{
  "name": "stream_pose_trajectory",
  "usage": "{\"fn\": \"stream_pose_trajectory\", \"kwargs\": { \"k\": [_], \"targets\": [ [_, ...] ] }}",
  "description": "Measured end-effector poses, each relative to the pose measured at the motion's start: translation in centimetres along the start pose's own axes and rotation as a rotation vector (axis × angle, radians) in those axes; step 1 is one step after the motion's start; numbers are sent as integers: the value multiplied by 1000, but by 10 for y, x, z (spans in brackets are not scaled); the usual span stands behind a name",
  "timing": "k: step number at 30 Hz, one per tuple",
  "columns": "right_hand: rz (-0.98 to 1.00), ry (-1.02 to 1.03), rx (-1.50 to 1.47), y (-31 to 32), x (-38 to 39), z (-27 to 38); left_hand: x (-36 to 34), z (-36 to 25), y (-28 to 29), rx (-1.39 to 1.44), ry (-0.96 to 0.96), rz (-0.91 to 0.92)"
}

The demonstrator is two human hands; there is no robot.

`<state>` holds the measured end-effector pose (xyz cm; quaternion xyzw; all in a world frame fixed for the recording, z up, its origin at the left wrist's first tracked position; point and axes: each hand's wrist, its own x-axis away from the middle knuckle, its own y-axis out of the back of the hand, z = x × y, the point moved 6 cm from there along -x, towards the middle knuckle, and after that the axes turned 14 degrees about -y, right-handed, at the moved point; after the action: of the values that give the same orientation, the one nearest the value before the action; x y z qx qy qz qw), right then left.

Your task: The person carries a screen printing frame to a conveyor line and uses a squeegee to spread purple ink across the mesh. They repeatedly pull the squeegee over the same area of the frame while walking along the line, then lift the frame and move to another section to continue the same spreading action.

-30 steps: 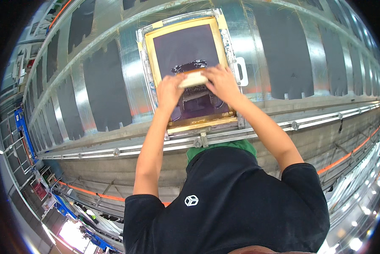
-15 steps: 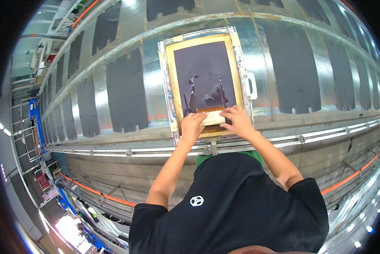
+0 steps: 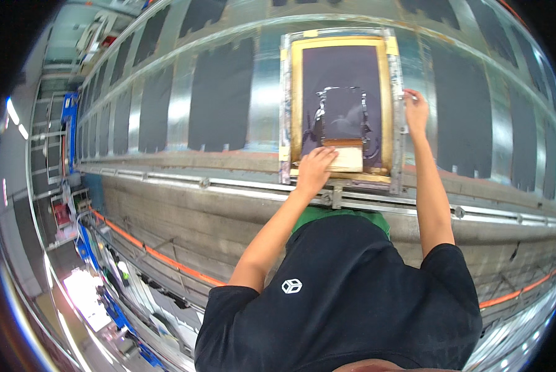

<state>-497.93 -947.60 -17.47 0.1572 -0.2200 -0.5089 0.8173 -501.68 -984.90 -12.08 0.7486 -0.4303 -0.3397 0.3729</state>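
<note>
A screen frame (image 3: 384, 74) with yellow taped borders lies on the long metal table. Dark ink (image 3: 343, 118) forms a glossy rectangle on its mesh. A squeegee (image 3: 348, 160) with a pale wooden grip and orange blade rests in the lower part of the screen. My left hand (image 3: 317, 162) is closed on the squeegee's left end. My right hand (image 3: 417, 110) is at the frame's right side, fingers curled round its handle, which is mostly hidden behind them.
Rows of grey panels (image 3: 219, 93) lie on the metal table (image 3: 259, 93) either side of the screen. A metal rail (image 3: 240, 188) runs along the near edge, with an orange tube (image 3: 154, 251) below it. Blue equipment (image 3: 70, 130) stands at the far left.
The squeegee has come toward me to the screen's lower part. My right hand has left it for the frame's side. The frame appears further right as the view has shifted.
</note>
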Motion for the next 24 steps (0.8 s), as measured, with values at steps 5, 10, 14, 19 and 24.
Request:
{"fn": "stream_pose_trajectory", "kwargs": {
  "k": [5, 10, 14, 19, 24],
  "targets": [
    [-44, 102, -16, -40, 39, 55, 34, 25, 28, -56, 25, -88],
    [-15, 140, -92, -164, 128, 92, 101, 126, 101, -81, 115, -47],
    [74, -10, -78, -257, 197, 123, 157, 205, 166, -102, 123, -17],
    [46, -4, -72, -316, 231, 144, 191, 267, 200, -62, 23, 44],
    [-12, 50, -12, -347, 239, 139, 211, 298, 216, -33, -54, -12]
  ]
}}
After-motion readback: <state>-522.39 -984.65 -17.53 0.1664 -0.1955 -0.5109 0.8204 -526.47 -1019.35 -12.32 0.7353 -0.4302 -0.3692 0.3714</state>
